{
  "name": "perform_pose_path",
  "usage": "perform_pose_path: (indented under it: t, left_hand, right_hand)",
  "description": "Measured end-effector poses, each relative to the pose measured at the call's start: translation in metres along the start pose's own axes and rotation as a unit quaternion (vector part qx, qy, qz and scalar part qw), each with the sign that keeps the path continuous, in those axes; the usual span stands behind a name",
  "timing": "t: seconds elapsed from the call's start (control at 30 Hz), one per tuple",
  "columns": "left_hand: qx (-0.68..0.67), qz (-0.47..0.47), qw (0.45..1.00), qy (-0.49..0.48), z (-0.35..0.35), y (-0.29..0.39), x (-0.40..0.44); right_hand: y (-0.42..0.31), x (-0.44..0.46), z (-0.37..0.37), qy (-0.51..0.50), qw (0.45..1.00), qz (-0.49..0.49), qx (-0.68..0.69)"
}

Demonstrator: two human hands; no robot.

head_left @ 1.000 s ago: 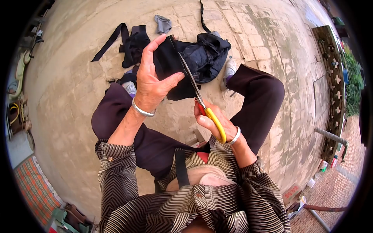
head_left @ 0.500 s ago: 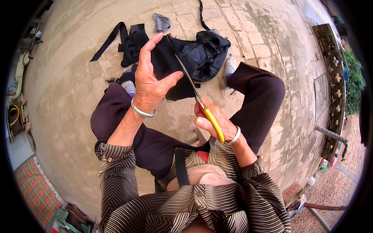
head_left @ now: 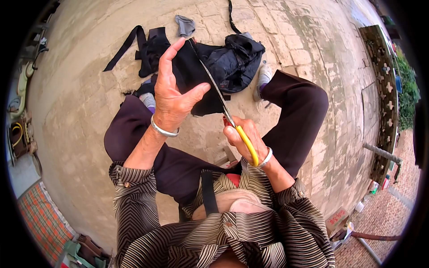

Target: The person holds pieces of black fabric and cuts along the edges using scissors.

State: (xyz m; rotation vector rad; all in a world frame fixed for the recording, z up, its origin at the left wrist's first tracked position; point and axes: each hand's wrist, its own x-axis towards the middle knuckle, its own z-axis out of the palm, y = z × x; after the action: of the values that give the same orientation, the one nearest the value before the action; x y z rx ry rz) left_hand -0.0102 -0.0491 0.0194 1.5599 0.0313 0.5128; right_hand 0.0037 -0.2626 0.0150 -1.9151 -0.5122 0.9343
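A piece of black cloth hangs from my left hand, whose thumb lies over its near side while the index finger stretches up along it. My right hand is closed round the yellow and red handles of a pair of scissors. The scissor blades point up and to the left, along the right edge of the cloth. The fingers of my left hand behind the cloth are hidden.
Beyond the cloth, a dark bag, black fabric pieces and a grey cloth lie on the paved ground. My bent knees flank my hands. A patterned low wall stands at the right.
The scissors have shifted slightly up and left along the cloth edge, and their blades look closer together. My left hand still holds the cloth and has moved very little.
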Motion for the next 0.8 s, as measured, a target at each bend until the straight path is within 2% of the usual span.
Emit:
perform_pose_path:
  t: [0.03, 0.1, 0.2, 0.3, 0.37, 0.5, 0.57, 0.7, 0.8]
  left_hand:
    - [-0.018, -0.007, 1.0, 0.009, 0.001, 0.0, 0.0]
    - [-0.037, -0.014, 0.999, 0.017, 0.001, 0.001, 0.0]
    - [-0.071, -0.027, 0.997, -0.013, 0.001, 0.002, -0.001]
    - [-0.011, -0.022, 0.999, -0.024, 0.003, 0.001, -0.003]
    - [-0.078, -0.05, 0.996, -0.012, 0.005, 0.002, -0.004]
    - [-0.04, -0.032, 0.999, -0.018, 0.004, 0.002, -0.003]
    - [-0.099, -0.051, 0.994, -0.009, 0.007, 0.005, -0.003]
    - [-0.081, -0.048, 0.996, -0.01, 0.005, 0.006, -0.003]
    - [-0.125, -0.068, 0.99, 0.0, 0.005, 0.009, -0.002]
  right_hand:
    - [0.0, 0.0, -0.001, 0.0, 1.0, 0.0, 0.0]
    - [0.001, 0.0, -0.003, -0.027, 0.996, -0.08, 0.018]
    - [0.006, 0.002, 0.0, -0.043, 0.994, -0.096, 0.039]
    - [0.0, 0.002, 0.0, -0.034, 0.993, -0.097, 0.055]
    - [-0.001, 0.002, -0.003, -0.038, 0.994, -0.093, 0.033]
    - [0.0, 0.003, -0.005, -0.032, 0.996, -0.081, 0.006]
    - [-0.002, 0.003, -0.005, -0.026, 0.997, -0.078, -0.003]
    - [-0.005, 0.0, -0.006, -0.03, 0.996, -0.087, 0.005]
    - [0.001, 0.001, -0.004, -0.034, 0.994, -0.106, 0.017]
